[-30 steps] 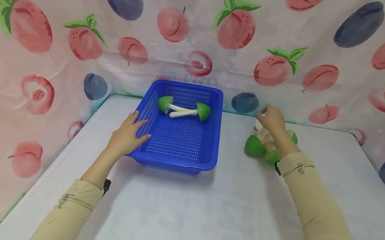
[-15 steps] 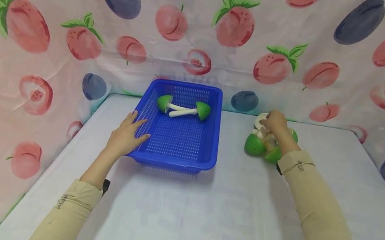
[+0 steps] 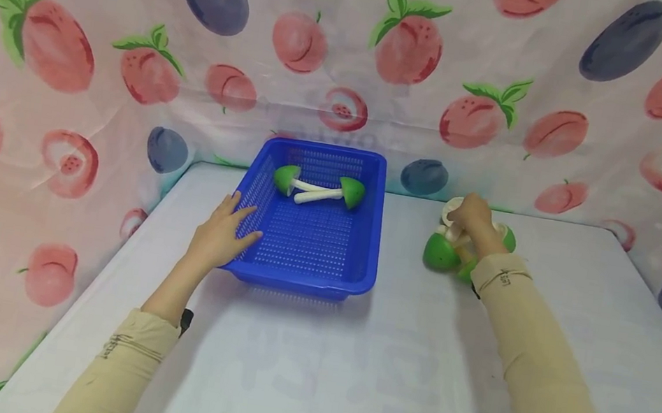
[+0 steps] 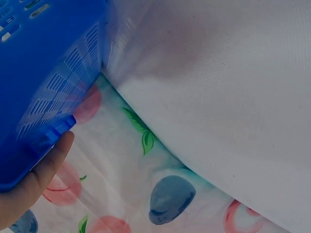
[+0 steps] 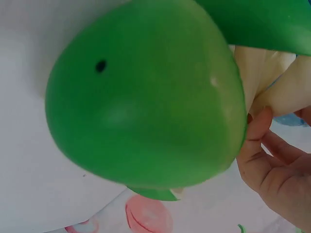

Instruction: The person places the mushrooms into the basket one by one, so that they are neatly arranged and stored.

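At the basket's left rim, my left hand (image 3: 217, 236) rests with its fingers spread; in the left wrist view a finger lies along the blue rim (image 4: 63, 127). My right hand (image 3: 474, 219) is down among several toy mushrooms with green caps and pale stems. In the right wrist view, my thumb and fingers (image 5: 257, 162) pinch a pale mushroom stem (image 5: 286, 92), while a large green cap (image 5: 146, 97) fills the foreground and hides part of the bunch. Another green cap (image 3: 442, 252) sits at the near side of the pile.
The blue perforated basket (image 3: 295, 279) stands on the white-covered table (image 3: 307, 372). Inside it, toward the back, lie two green-capped mushrooms (image 3: 353, 193) with stems crossing. A fruit-printed cloth (image 3: 353, 47) hangs behind the table and along its sides.
My right hand has come down from the far edge of the pile, slightly toward the right and nearer, onto the stems. My left hand and the basket keep their places.
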A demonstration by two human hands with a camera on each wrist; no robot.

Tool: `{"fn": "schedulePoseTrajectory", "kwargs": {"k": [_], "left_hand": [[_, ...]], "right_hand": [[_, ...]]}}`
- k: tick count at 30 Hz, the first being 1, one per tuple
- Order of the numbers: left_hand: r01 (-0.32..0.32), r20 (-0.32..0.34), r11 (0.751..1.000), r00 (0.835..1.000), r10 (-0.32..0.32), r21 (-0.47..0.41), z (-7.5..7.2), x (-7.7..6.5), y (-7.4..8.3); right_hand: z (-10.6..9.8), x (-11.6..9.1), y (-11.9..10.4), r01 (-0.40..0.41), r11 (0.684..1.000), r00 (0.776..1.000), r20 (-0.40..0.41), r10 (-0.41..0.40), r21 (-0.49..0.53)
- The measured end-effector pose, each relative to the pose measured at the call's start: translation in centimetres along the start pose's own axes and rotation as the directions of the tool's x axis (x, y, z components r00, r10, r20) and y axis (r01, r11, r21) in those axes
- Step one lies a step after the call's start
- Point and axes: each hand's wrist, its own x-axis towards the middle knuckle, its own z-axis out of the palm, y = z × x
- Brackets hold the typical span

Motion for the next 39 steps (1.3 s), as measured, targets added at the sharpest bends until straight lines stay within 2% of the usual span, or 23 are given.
{"fn": "schedulePoseTrajectory", "kwargs": {"k": [7, 17, 22, 33, 39], "left_hand": [[0.007, 0.000, 1.000, 1.000, -0.007, -0.002, 0.0, 0.0, 0.1], [0.009, -0.005, 1.000, 1.000, -0.009, 0.006, 0.1, 0.1, 0.0], [0.007, -0.008, 1.000, 1.000, -0.007, 0.005, 0.1, 0.0, -0.1], [0.015, -0.014, 1.000, 1.000, -0.015, 0.002, 0.1, -0.1, -0.1], [0.012, -0.008, 1.000, 1.000, -0.012, 0.003, 0.0, 0.0, -0.1]], "right_hand": [[0.2, 0.5, -0.1, -0.013, 0.998, 1.000, 0.014, 0.014, -0.055], [-0.3, 0.1, -0.5, -0.024, 0.999, 1.000, 0.008, 0.024, -0.029], [-0.2, 0.1, -0.7, -0.004, 1.000, 1.000, 0.000, 0.004, -0.012], [-0.6, -0.4, -1.0, 0.016, 0.989, 0.999, 0.032, -0.020, 0.147], [-0.7, -0.2, -1.2, 0.034, 0.962, 0.999, -0.008, -0.034, 0.269]]}}
